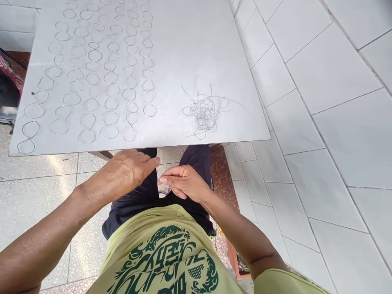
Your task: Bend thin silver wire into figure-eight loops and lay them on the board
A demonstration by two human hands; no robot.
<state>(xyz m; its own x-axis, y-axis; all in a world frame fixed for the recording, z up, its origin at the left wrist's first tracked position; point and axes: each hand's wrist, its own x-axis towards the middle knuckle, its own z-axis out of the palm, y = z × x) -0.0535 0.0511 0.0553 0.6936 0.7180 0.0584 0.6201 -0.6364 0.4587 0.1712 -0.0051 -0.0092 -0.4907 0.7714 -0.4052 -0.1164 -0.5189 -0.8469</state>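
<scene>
My left hand (pixel 130 169) is in front of the table's near edge, back up, with its fingers curled in and the thumb pointing right. Whatever it may grip is hidden beneath it. Just to its right, my right hand (pixel 185 181) pinches a thin wire between thumb and fingers; only a short bit of it shows. Beyond the hands, a tangled heap of thin wires (pixel 204 113) lies on the white table (pixel 196 45). Rows of figure-eight wire loops (pixel 109 124) cover the table's left side, laid flat.
A white tiled wall (pixel 306 122) runs along the right side. Below the table are my dark-trousered legs (pixel 196 163) and a light tiled floor (pixel 45 196). A reddish planter-like box (pixel 233 261) stands low on the right. Dark items (pixel 9 81) sit at the left edge.
</scene>
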